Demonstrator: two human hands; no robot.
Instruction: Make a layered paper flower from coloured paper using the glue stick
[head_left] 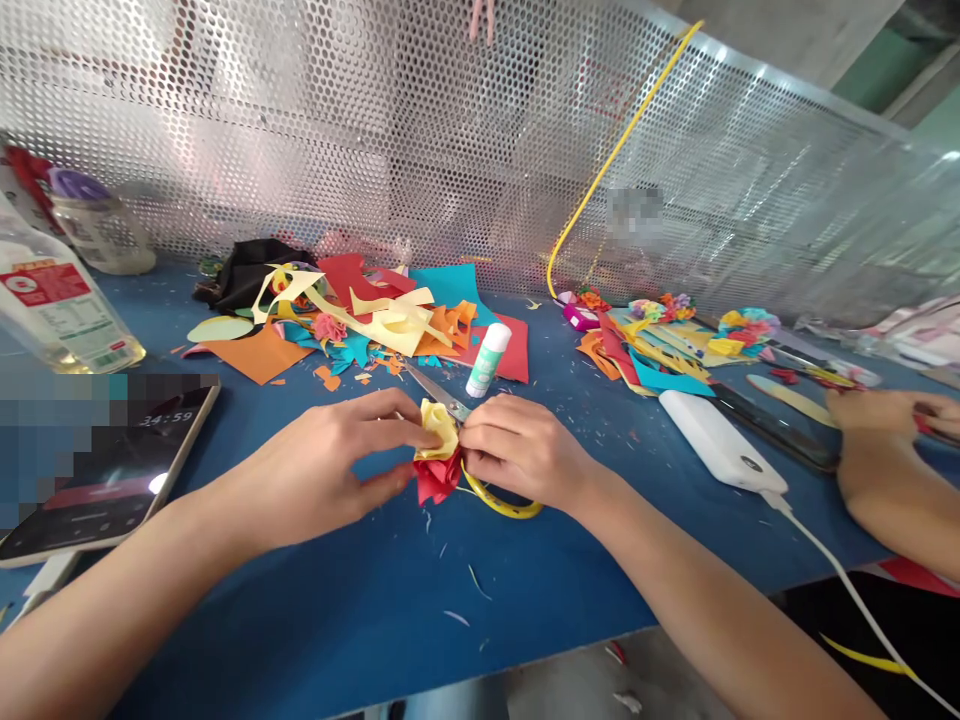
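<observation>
A crumpled paper flower point(437, 430), pale yellow above a red part point(438, 479), is between my two hands over the table's front half. My left hand point(337, 460) holds it from the left, forefinger on the yellow paper and thumb beside the red. The fingers of my right hand point(525, 445) are pinched together at its right edge; their tips are partly hidden. Scissors with a yellow handle point(504, 506) lie beneath my right hand, the blades point(436, 388) pointing away to the left. Just beyond stands a glue stick point(488, 360) with a white cap.
Coloured paper scraps point(390, 320) are heaped behind the glue stick. At left are a phone point(112, 480), a clear bottle point(71, 310) and a jar point(105, 235). A white power bank point(716, 440) with cable lies at right, near another person's hand point(877, 440). Perforated metal point(420, 130) borders the back.
</observation>
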